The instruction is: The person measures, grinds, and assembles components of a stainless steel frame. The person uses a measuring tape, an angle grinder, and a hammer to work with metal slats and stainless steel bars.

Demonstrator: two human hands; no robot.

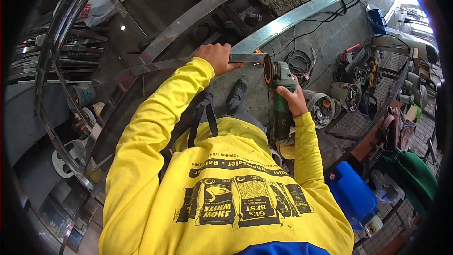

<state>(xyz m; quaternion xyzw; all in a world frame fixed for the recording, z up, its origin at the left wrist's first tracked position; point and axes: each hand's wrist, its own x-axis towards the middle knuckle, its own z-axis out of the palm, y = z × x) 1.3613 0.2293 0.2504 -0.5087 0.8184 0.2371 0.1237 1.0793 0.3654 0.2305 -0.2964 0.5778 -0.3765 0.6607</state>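
My left hand [214, 59] is closed around a flat metal bar [247, 58] in front of me, its thumb pointing right along the bar. The bar's right end meets the edge of the disc [268, 69] on an angle grinder [281, 115]. My right hand [293, 97] grips the grinder's green body, which hangs upright with its grey head at the top. Behind my left hand, a wide shiny steel strip [283, 22] runs away to the upper right. A curved metal frame [184, 12] spreads out on the left.
Black cables [298, 59] lie coiled on the floor beyond the grinder. Buckets of parts [322, 108] stand to the right, near a blue jug [351, 193] and a green cloth [408, 174]. Curved steel framing [45, 80] rises along the left side, above a white plastic chair [71, 158].
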